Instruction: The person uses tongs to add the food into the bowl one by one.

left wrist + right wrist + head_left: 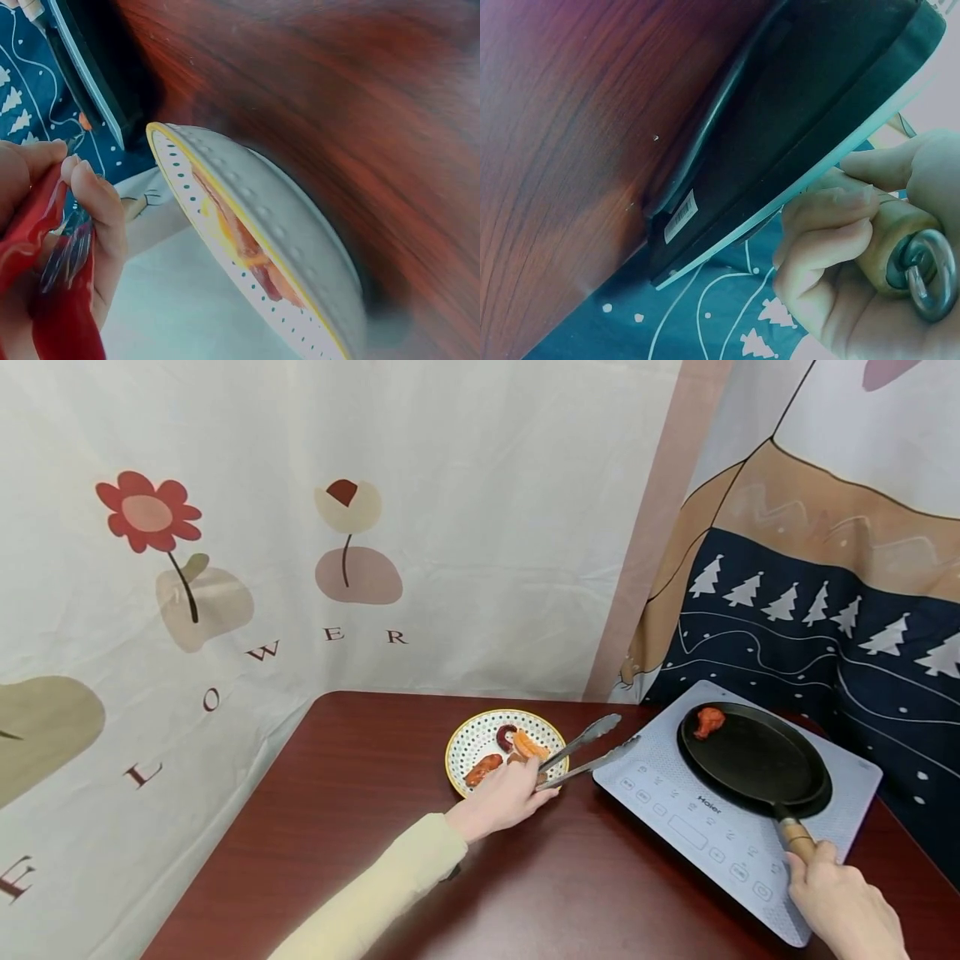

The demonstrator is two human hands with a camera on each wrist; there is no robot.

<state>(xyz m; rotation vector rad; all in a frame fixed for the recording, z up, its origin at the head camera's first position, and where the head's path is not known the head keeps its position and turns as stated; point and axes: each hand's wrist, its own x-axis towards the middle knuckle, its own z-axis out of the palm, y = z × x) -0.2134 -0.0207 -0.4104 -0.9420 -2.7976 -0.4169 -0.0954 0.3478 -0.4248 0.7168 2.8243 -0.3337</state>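
My left hand [501, 797] grips metal tongs [600, 728] by their red handles [67, 322], close over the near right side of the plate. The two tong arms are spread and point right toward the cooktop, with nothing between their tips. On the dotted, yellow-rimmed plate [457, 739] lie a browned piece of meat [483, 770], a dark red curled piece [506, 737] and an orange piece [529, 746]. My right hand [847, 897] holds the wooden handle [797, 838] of a black frying pan [757, 760]. A reddish chicken piece [708, 722] sits at the pan's far left.
Under the pan is a white induction cooktop [675, 797], its front touch panel facing me. The dark red wooden table [337, 793] carries both cooktop and plate. Printed curtains [487, 527] hang close behind the table's back and right edges.
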